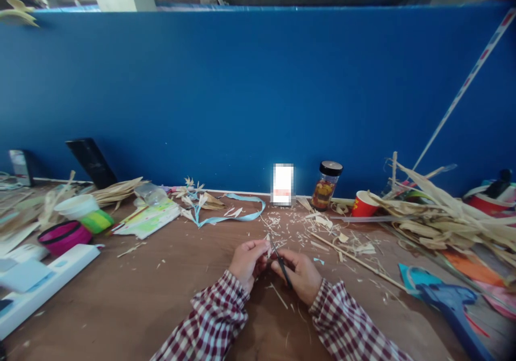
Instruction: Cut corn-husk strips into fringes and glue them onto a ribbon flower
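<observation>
My left hand (244,262) pinches a small pale piece of dried husk (269,239) between thumb and fingertips, near the middle of the brown table. Close beside it, my right hand (303,276) is closed around dark scissors (284,268). Their narrow blades point up and left, right at the husk piece; whether they touch it I cannot tell. Some fingers of both hands are hidden underneath. Thin husk trimmings (278,224) lie scattered just beyond my hands.
Toward the back stand a lit phone-like screen (283,183), a black-lidded jar (325,186) and a red paper cup (363,204). Dried husks (431,210) and a blue glue gun (451,302) lie right. A white power strip (52,283) and magenta pouch (66,237) are left.
</observation>
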Available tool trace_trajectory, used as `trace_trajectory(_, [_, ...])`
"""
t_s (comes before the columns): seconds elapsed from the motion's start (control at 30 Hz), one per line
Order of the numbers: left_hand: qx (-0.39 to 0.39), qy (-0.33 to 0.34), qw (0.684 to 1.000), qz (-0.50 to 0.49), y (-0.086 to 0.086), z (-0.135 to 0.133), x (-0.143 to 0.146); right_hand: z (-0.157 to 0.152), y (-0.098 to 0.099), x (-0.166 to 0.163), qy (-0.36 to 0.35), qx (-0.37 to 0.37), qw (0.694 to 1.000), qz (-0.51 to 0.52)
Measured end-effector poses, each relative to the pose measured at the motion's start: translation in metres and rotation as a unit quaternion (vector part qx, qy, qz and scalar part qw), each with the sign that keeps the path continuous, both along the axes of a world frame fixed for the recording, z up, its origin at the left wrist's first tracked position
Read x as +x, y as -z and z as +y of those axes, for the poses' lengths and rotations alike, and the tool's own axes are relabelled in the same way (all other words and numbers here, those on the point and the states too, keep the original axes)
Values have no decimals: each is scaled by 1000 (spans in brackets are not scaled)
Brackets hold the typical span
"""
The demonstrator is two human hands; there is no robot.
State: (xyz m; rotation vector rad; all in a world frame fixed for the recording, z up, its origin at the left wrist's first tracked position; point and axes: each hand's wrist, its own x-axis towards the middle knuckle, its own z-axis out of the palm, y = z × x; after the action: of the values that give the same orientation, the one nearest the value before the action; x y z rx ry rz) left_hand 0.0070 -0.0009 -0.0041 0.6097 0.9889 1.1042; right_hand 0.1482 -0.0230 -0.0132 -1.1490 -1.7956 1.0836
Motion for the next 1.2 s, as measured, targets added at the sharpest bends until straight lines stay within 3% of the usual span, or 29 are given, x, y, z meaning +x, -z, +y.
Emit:
trace_trajectory(0.73, [-1, -31, 999, 9, 1, 2, 0, 2, 2, 0, 0, -23, 999, 43])
trace_trajectory(1.2, [11, 3, 1000, 13, 1, 0, 2, 0, -1, 0, -3, -8, 1000, 26])
